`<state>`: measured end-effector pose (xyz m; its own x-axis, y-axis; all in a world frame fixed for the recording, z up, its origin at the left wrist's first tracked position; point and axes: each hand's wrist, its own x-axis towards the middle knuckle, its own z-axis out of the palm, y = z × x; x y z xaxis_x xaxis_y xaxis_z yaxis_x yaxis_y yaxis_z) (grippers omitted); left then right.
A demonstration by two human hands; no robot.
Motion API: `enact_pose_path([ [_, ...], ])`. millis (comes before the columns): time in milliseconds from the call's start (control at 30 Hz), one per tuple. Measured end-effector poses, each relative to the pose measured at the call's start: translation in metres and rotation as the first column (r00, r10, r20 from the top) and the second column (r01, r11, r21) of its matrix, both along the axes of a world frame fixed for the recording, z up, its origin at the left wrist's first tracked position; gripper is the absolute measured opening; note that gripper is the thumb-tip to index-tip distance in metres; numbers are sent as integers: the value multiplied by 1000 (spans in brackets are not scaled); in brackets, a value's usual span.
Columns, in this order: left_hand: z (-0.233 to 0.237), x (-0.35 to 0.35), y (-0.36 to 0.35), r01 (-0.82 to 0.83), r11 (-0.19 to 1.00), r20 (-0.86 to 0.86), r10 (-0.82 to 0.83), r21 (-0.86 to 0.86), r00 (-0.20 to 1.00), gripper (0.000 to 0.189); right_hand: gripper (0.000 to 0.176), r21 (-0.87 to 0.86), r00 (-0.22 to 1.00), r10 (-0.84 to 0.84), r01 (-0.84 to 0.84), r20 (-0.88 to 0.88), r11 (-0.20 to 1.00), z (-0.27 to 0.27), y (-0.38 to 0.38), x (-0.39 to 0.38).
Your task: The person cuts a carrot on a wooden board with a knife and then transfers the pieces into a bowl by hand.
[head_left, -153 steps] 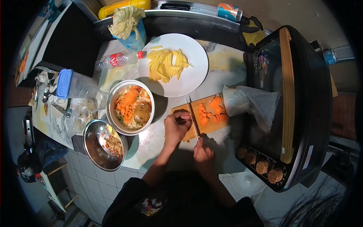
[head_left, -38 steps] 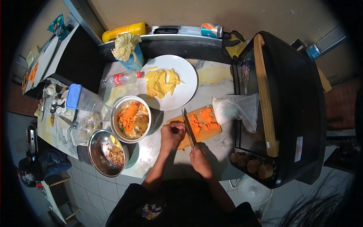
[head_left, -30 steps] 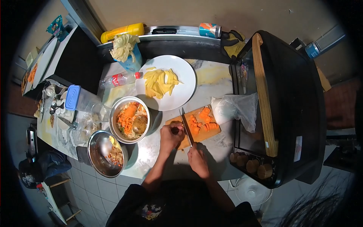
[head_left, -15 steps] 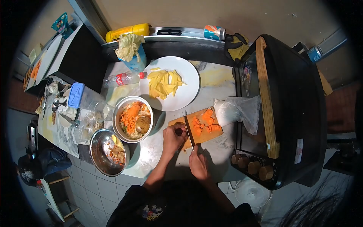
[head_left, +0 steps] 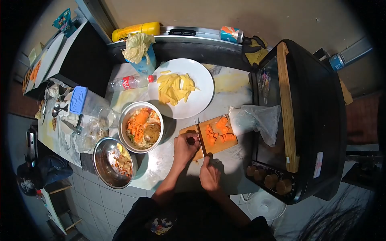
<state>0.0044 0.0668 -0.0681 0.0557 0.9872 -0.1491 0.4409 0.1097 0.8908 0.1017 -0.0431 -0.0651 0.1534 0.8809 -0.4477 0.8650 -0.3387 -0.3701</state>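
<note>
Head camera looks straight down on a pale marbled countertop [head_left: 231, 82] where a person slices carrot. A small rectangular wooden cutting board [head_left: 215, 148] lies at the counter's near edge, just beside a crumpled clear plastic bag [head_left: 255, 119] and a black countertop oven [head_left: 309, 120].

The right hand [head_left: 209, 176] is closed in a full grip around the handle of a kitchen knife [head_left: 200, 136], whose blade runs across the board, pointing away from the body. The left hand [head_left: 185, 146] sits just left of the blade, fingers bunched and curled down over what looks like a dark carrot stub [head_left: 193, 140]. Most of that piece is hidden beneath them, so I cannot tell its length. On the far side of the blade, a loose heap of orange carrot chunks [head_left: 219, 130] covers the right half of the board.

My reading is that the cutting is well along, with the blade set for one more slice. A further cut would call for the curled fingertips to draw back from the edge while holding the stub steady, since little room shows between them and the steel.

Behind the board, a round white plate [head_left: 203, 100] carries pale potato strips [head_left: 175, 86]. To its left, a white-rimmed bowl [head_left: 124, 120] holds grated vegetables, near a steel bowl [head_left: 105, 150].
</note>
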Motion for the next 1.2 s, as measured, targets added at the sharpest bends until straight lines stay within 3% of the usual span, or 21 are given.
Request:
enact_pose_path([
  [100,-2,0,-1,-3,1000,7,2,27,1000,20,38,-13,998,14,-14,-64,1000,7,-1,4],
  [167,-4,-1,0,14,1000,0,-14,27,1000,20,65,-49,992,-22,16,-124,999,9,1,7],
  [267,-4,0,-1,23,999,23,-24,28,999,22,71,-10,973,-118,118,-199,993,11,3,12],
  [467,-1,3,-2,66,995,25,-68,74,997,24,77,2,962,-53,55,-269,998,29,10,20],
  [600,-6,2,-1,120,981,-25,-118,155,993,22,77,15,953,-45,52,-299,999,6,1,24],
  [633,-5,3,-1,123,980,-29,-120,154,992,22,75,304,938,75,33,-339,952,-18,-9,27],
  [667,-4,4,-2,111,980,-37,-107,166,994,20,73,567,919,199,32,-341,823,-30,-14,29],
  [700,-2,6,-2,101,979,-46,-94,176,995,18,73,567,918,194,39,-345,823,-28,-13,28],
  [767,2,8,-1,124,983,-32,-121,134,992,17,69,717,947,241,-18,-211,697,-23,-10,29],
  [800,5,8,0,139,986,-13,-139,91,990,16,69,719,948,238,-14,-211,695,-15,-10,29],
  [867,-2,7,0,159,976,-27,-157,149,987,16,65,246,920,-13,119,-393,962,-1,-10,29],
  [933,-2,6,1,170,963,-40,-166,210,985,16,65,327,925,21,112,-379,938,-6,-10,30],
  [1000,2,5,0,220,965,-113,-204,144,972,16,65,400,929,56,103,-365,911,-4,-10,30],
  [1067,-4,6,-2,189,961,-46,-184,199,982,18,65,210,907,-29,128,-421,969,5,-7,32],
  [1200,4,4,-8,178,961,28,-188,210,982,26,64,154,868,-65,160,-492,975,7,-4,32],
])
